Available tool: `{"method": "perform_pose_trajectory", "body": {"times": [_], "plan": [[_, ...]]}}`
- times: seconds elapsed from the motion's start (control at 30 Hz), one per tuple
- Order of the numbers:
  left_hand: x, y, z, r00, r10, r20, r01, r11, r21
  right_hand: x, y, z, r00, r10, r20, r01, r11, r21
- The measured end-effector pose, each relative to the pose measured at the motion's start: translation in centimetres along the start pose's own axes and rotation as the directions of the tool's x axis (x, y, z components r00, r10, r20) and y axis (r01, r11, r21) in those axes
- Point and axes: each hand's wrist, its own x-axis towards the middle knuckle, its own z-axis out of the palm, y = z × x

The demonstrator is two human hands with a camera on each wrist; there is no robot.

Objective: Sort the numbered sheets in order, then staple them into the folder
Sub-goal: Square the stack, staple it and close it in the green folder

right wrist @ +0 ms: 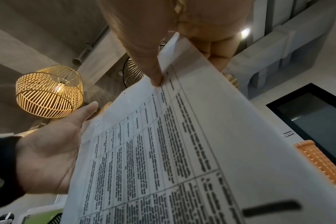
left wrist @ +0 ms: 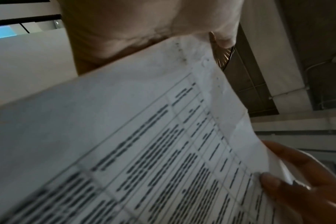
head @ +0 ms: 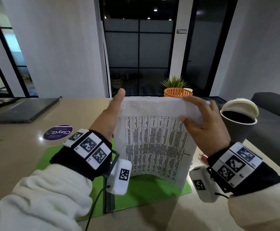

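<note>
A stack of white printed sheets [head: 154, 140] with a table of text stands upright, its lower edge on the open green folder [head: 139, 189] lying flat on the table. My left hand [head: 109, 117] is flat against the stack's left edge, thumb pointing up and fingers straight. My right hand [head: 202, 124] pinches the top right corner, thumb on the printed front and fingers over the top and behind. In the left wrist view the sheets [left wrist: 144, 136] fill the frame. The right wrist view shows the sheets [right wrist: 182, 151] and my left palm [right wrist: 52, 151] against their edge.
A shut laptop [head: 24, 110] lies at the far left, with a round purple sticker [head: 57, 132] nearer. An orange basket [head: 177, 92] and a small plant [head: 175, 81] stand behind the sheets. A grey bin with a white lid [head: 237, 120] is at the right edge.
</note>
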Motion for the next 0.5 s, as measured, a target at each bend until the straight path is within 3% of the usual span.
{"method": "perform_pose_trajectory", "body": {"times": [0.23, 0.33, 0.43, 0.5], "plan": [[0.8, 1.2, 0.1, 0.999, -0.040, -0.013, 0.040, 0.999, 0.035, -0.2, 0.1, 0.1, 0.999, -0.035, 0.007, 0.034, 0.995, 0.097], [1.6, 0.8, -0.2, 0.998, -0.062, -0.031, 0.064, 0.995, 0.074, -0.6, 0.0, 0.3, 0.999, -0.014, -0.034, 0.022, 0.970, 0.241], [2.1, -0.1, -0.8, 0.998, -0.068, 0.011, 0.066, 0.992, 0.111, -0.8, 0.3, 0.5, 0.993, 0.120, -0.020, -0.101, 0.908, 0.406], [2.0, -0.5, -0.8, 0.998, -0.056, 0.020, 0.053, 0.993, 0.106, -0.8, 0.9, 0.8, 0.973, 0.217, 0.085, -0.228, 0.808, 0.543]]}}
